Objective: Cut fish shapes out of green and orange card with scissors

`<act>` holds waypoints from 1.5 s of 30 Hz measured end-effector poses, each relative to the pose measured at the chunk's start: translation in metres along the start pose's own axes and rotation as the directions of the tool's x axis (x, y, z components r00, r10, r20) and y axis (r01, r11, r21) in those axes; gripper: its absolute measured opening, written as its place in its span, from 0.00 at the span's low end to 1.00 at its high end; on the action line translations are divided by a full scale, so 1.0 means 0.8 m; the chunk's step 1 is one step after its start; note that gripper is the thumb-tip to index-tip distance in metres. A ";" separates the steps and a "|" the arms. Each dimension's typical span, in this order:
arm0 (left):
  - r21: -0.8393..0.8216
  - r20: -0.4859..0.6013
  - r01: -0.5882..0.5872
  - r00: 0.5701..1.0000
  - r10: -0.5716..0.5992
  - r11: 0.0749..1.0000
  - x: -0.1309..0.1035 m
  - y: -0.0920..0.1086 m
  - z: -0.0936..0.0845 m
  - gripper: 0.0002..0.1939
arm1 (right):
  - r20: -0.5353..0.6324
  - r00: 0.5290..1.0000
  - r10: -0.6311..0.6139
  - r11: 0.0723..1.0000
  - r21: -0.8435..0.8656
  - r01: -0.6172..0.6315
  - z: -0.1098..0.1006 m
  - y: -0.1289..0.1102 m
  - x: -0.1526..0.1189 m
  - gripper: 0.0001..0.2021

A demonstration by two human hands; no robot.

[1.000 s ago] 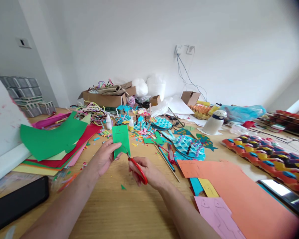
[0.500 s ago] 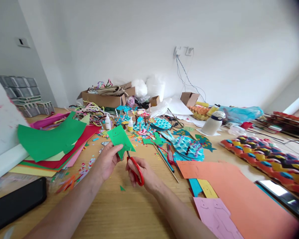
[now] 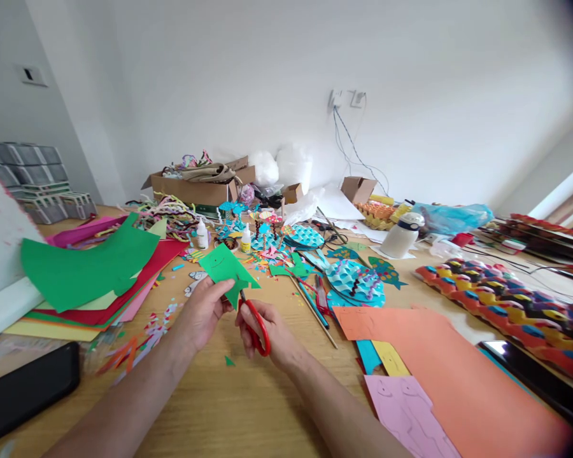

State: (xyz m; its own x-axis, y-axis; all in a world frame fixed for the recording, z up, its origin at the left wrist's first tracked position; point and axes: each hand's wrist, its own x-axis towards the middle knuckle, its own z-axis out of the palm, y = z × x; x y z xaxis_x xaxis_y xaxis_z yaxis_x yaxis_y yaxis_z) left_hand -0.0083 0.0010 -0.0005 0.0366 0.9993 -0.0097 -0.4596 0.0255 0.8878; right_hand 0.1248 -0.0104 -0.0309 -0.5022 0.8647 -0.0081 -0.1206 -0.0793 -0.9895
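One hand (image 3: 204,316) (the left) pinches green paper (image 3: 222,267). The right hand (image 3: 280,334) grips red scissors (image 3: 262,327), blades at the paper.

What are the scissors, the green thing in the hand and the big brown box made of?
Scissors: smooth, slightly shiny red handles, probably plastic; the dark, narrow blades look like metal, though little shows.
Green piece: matte paper or thin card, judging by its flatness, crisp edges and drawn lines.
Brown box: likely dull cardboard, from its plain tan side and thin flaps.
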 end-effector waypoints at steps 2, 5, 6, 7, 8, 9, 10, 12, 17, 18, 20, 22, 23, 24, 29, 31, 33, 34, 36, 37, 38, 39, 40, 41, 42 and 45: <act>-0.003 -0.006 -0.001 1.000 0.001 1.000 0.000 -0.001 0.000 0.07 | 0.006 1.000 0.002 1.000 -0.006 -0.002 0.000 0.001 0.000 0.25; 0.004 0.010 -0.002 1.000 0.002 1.000 0.000 -0.001 0.000 0.07 | 0.010 1.000 -0.002 1.000 -0.014 0.002 -0.001 0.000 0.000 0.25; 0.005 0.016 -0.002 1.000 0.002 1.000 -0.001 -0.001 0.000 0.07 | 0.009 1.000 -0.004 1.000 -0.016 0.005 -0.001 0.000 0.000 0.25; 0.005 0.020 -0.001 1.000 0.001 1.000 -0.001 -0.001 0.000 0.07 | 0.005 1.000 -0.007 1.000 -0.017 0.007 -0.001 -0.001 0.000 0.25; 0.004 0.019 -0.001 1.000 0.001 1.000 -0.001 -0.001 -0.001 0.07 | 0.003 1.000 -0.010 1.000 -0.016 0.010 0.000 -0.001 -0.001 0.25; 0.005 0.019 0.000 1.000 0.000 1.000 -0.001 -0.001 -0.001 0.07 | 0.002 1.000 -0.012 1.000 -0.016 0.012 0.000 -0.002 -0.001 0.25; 0.007 0.021 0.002 1.000 -0.002 1.000 -0.001 -0.001 -0.001 0.07 | 0.000 1.000 -0.013 1.000 -0.018 0.013 0.000 -0.002 -0.001 0.25; 0.013 0.025 0.000 1.000 0.000 1.000 0.000 -0.001 -0.002 0.06 | -0.007 1.000 -0.010 1.000 -0.027 0.010 0.001 -0.002 -0.001 0.25; 0.016 0.029 -0.004 1.000 0.003 1.000 0.000 -0.001 -0.001 0.06 | -0.028 1.000 -0.015 0.999 -0.052 0.013 0.001 0.000 -0.002 0.25; 0.017 0.029 -0.004 1.000 0.003 1.000 0.000 -0.001 -0.001 0.07 | -0.028 0.999 -0.016 0.998 -0.054 0.014 0.001 0.000 -0.002 0.25; 0.017 0.025 -0.004 1.000 0.004 1.000 -0.001 -0.001 0.000 0.07 | -0.028 0.999 -0.016 0.998 -0.056 0.014 0.001 0.000 -0.002 0.25; 0.011 0.021 0.000 1.000 0.000 1.000 -0.001 0.000 0.001 0.07 | -0.032 0.999 -0.017 0.998 -0.061 0.015 0.001 0.000 -0.002 0.25; 0.006 0.018 0.001 1.000 -0.002 1.000 -0.001 0.000 0.001 0.07 | -0.033 0.999 -0.018 0.998 -0.066 0.016 0.001 0.000 -0.002 0.25; 0.000 0.015 0.002 1.000 -0.002 1.000 -0.001 0.000 0.001 0.07 | -0.034 0.999 -0.018 0.997 -0.071 0.016 0.001 0.000 -0.002 0.25; -0.018 0.011 0.005 1.000 -0.005 1.000 -0.001 -0.001 0.002 0.08 | -0.044 0.999 -0.021 0.997 -0.070 0.017 0.002 0.001 -0.002 0.24; -0.013 0.025 0.006 1.000 -0.006 1.000 -0.001 -0.001 0.001 0.07 | -0.047 0.999 -0.025 0.998 -0.065 0.022 0.002 0.000 -0.002 0.24; -0.006 0.047 0.006 0.999 -0.006 1.000 -0.001 -0.001 -0.001 0.07 | -0.056 0.998 -0.024 0.998 -0.063 0.021 0.003 0.000 -0.002 0.24; -0.006 0.057 0.004 0.998 -0.004 1.000 -0.001 -0.001 -0.001 0.07 | -0.059 0.998 -0.023 0.998 -0.064 0.019 0.003 -0.001 -0.002 0.24; -0.015 0.063 -0.013 0.998 0.014 1.000 0.000 0.000 -0.003 0.06 | -0.061 0.998 -0.020 0.998 -0.066 0.016 0.004 -0.002 -0.003 0.24; -0.021 0.060 -0.024 0.998 0.025 1.000 0.000 0.000 -0.003 0.07 | -0.057 0.998 -0.019 0.998 -0.065 0.015 0.004 -0.002 -0.003 0.24; -0.023 0.057 -0.033 0.998 0.034 0.999 0.000 0.001 -0.003 0.07 | -0.055 0.998 -0.019 0.998 -0.062 0.016 0.004 -0.002 -0.003 0.24; -0.023 0.052 -0.041 0.998 0.042 0.999 0.001 0.001 -0.002 0.07 | -0.051 0.998 -0.021 0.998 -0.058 0.018 0.005 -0.003 -0.003 0.24; -0.020 0.047 -0.047 0.998 0.048 0.999 0.001 0.001 -0.002 0.07 | -0.049 0.999 -0.023 0.998 -0.055 0.020 0.005 -0.003 -0.003 0.24; -0.015 0.041 -0.052 0.998 0.052 0.999 0.001 0.001 -0.002 0.06 | -0.050 0.998 -0.024 0.998 -0.051 0.022 0.005 -0.003 -0.002 0.24; -0.011 0.034 -0.055 0.998 0.056 0.998 0.001 0.000 -0.001 0.06 | -0.052 0.998 -0.025 0.999 -0.049 0.022 0.005 -0.002 -0.002 0.24; -0.007 0.016 -0.053 0.998 0.054 0.999 0.001 -0.001 -0.001 0.07 | -0.060 0.998 -0.023 0.999 -0.048 0.020 0.006 -0.002 -0.001 0.24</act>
State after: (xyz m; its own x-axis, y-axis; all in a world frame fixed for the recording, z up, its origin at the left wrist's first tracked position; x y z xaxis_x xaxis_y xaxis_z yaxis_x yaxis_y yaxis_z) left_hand -0.0086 0.0020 -0.0018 0.0260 0.9986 0.0452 -0.4669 -0.0278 0.8839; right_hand 0.1213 -0.0138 -0.0284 -0.4471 0.8945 0.0057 -0.0891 -0.0382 -0.9953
